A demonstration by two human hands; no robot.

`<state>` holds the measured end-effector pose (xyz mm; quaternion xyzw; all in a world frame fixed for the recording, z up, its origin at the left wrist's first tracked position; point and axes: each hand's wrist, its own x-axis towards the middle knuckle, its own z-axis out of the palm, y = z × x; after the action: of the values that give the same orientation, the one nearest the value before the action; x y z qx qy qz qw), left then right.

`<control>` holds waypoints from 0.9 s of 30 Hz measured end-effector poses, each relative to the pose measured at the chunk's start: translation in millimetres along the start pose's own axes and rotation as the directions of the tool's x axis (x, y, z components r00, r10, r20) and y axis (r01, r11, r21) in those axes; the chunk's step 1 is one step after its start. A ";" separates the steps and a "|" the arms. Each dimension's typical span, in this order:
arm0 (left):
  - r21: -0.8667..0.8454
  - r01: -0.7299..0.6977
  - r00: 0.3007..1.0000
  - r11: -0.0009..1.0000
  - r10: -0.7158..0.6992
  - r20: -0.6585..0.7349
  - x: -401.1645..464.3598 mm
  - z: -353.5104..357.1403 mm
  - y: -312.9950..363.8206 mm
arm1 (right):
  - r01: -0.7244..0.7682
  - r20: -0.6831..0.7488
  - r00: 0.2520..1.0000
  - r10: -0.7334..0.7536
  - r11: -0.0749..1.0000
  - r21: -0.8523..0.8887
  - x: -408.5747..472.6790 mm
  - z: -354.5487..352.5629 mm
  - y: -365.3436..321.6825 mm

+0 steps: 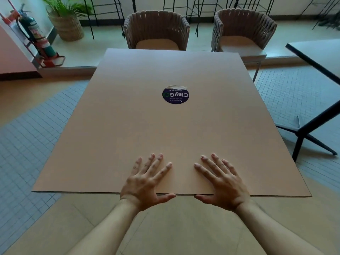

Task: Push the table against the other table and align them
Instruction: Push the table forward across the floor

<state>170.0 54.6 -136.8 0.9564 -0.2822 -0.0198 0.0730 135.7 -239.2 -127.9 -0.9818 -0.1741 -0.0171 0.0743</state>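
Note:
A square tan table (139, 126) fills the middle of the view, with a round dark sticker (175, 95) at its centre. My left hand (145, 183) and my right hand (223, 183) rest side by side at its near edge. On both, the fingers are spread flat on the top and the thumb hooks along the edge. A second table (318, 50), pale-topped with a dark rim and black crossed legs (303, 133), stands apart at the right, at an angle to mine, with a wide gap of floor between them.
Two woven armchairs (157, 32) (242, 34) sit just beyond the far edge. A fire extinguisher (36, 35) on a red stand and a potted plant (64, 21) are at the back left. A low step (70, 68) runs behind the table.

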 end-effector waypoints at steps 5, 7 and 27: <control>0.010 0.026 1.000 1.000 -0.026 -0.001 40.7 -4.9 -16.4 | 0.004 0.006 1.000 -0.004 1.000 0.011 39.6 0.7 22.5; 0.007 0.038 0.999 0.999 -0.038 -0.001 57.3 -6.6 -18.6 | 0.017 0.009 1.000 -0.018 1.000 0.016 54.1 -0.9 34.6; 0.009 0.144 0.989 0.990 -0.144 -0.015 232.2 -7.2 -48.9 | 0.084 0.027 0.996 -0.084 0.996 0.005 212.3 -9.7 165.3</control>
<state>391.9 -29.9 -136.2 0.9747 -0.2120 -0.0165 0.0686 391.9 -322.0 -128.8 -0.9736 -0.2162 -0.0065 0.0728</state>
